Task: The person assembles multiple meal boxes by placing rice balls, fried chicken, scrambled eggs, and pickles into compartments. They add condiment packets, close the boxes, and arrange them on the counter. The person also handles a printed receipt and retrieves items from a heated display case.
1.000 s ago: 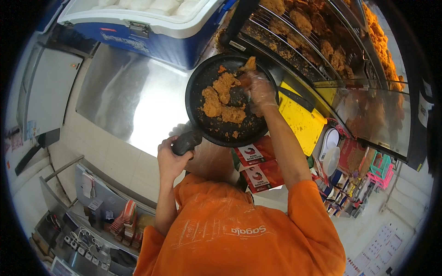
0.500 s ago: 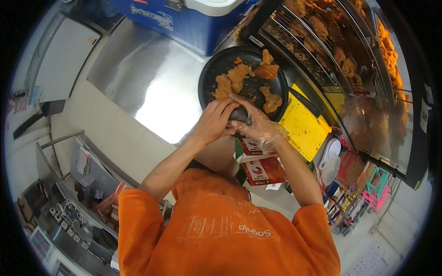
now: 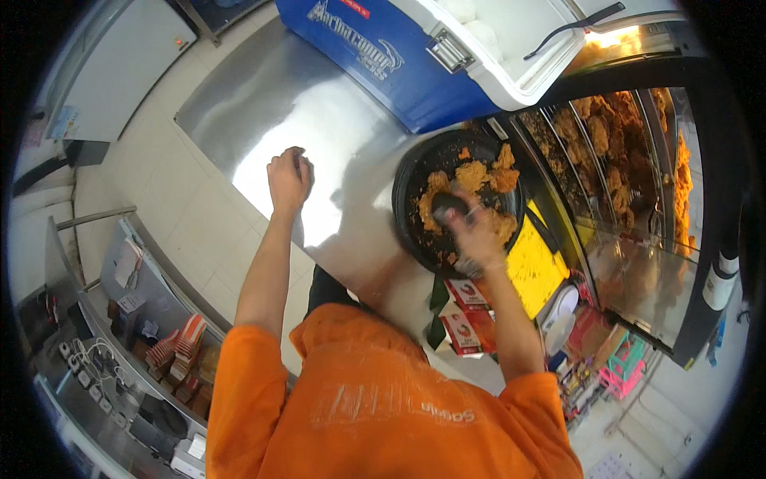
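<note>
My right hand (image 3: 472,231), in a clear plastic glove and smeared by motion, grips a dark stone pestle (image 3: 448,206). The pestle is over fried chicken pieces (image 3: 472,176) in a wide, round black mortar dish (image 3: 404,203). Crumbs lie scattered across the dish around the pieces. Well to the left of it, my bare left hand (image 3: 287,184) hovers at the steel tabletop (image 3: 239,104). Its fingers are curled in, with something dark at the fingertips that I cannot make out.
A blue cool box (image 3: 375,56) with its white lid raised stands behind the mortar. To the right is a glass display case (image 3: 630,239) with fried chicken on racks. A yellow board (image 3: 533,267) and red-and-white cartons (image 3: 467,323) lie near the mortar's right and front.
My left hand has left the pestle and moved left over the steel. My right hand keeps the pestle, now farther into the dish among the chicken. The view has shifted.
</note>
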A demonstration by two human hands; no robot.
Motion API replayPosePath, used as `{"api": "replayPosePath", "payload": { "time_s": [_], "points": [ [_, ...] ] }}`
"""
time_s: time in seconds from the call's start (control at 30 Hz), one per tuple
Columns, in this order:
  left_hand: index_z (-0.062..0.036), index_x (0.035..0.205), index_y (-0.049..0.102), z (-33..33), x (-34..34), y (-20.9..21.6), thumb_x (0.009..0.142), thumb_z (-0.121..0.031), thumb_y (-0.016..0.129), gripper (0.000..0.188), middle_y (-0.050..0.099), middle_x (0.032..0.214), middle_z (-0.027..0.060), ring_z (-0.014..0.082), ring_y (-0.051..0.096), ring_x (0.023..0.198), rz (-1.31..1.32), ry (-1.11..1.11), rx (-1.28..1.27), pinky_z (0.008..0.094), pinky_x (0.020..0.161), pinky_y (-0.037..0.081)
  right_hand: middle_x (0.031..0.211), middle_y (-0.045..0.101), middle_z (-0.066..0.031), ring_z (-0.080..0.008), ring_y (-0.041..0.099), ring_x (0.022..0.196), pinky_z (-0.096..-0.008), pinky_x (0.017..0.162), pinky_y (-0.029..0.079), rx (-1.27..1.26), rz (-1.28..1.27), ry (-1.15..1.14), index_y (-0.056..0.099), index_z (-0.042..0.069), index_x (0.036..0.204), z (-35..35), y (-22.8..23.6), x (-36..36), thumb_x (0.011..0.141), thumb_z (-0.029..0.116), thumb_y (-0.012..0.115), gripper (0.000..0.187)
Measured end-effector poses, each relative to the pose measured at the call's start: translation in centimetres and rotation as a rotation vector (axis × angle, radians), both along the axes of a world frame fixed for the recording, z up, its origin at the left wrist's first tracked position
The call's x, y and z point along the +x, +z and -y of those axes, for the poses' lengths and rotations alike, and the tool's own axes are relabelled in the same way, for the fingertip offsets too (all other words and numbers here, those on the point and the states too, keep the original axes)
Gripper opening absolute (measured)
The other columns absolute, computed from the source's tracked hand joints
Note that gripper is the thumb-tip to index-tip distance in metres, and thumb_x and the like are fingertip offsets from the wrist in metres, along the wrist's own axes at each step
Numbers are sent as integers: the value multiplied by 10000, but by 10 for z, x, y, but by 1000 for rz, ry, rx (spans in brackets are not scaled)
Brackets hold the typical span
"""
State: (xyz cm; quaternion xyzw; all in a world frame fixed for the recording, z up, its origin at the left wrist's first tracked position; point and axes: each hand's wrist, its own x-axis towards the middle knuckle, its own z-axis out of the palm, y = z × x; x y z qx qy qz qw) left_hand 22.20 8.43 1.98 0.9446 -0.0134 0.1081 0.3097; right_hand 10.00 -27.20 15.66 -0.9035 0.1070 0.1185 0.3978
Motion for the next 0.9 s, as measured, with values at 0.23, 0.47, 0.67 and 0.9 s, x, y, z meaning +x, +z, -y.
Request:
{"api": "replayPosePath", "payload": {
  "time_s": [0.23,0.47,0.67,0.9],
  "points": [
    [-61,988,643,4,6,-12,846,-131,632,158,663,956,101,303,589,916,-21,-76,117,441,845,425,1212,674,-231,-330,655,1137,-400,962,508,-352,-101,-93,550,110,1404,-24,-18,23,970,296,656,484],
    [-85,994,637,2,2,-20,843,-159,631,169,649,961,96,312,576,914,-77,-26,122,440,856,413,1255,678,-170,-265,655,1142,-388,969,513,-87,252,-344,524,18,1399,-3,36,45,986,128,593,432],
    [-81,979,623,0,0,-14,851,-157,615,149,639,953,88,303,568,908,-49,-52,133,435,856,408,1217,677,-241,-366,647,1162,-426,996,497,-223,-67,-209,541,97,1406,35,22,67,995,245,608,442],
    [-62,957,627,10,12,-2,852,-153,612,140,644,929,113,319,576,891,-14,-65,112,442,853,413,1324,643,-209,-353,616,1236,-414,1027,478,-235,-104,-293,535,76,1421,64,-22,57,999,250,612,463]
  ]
}}
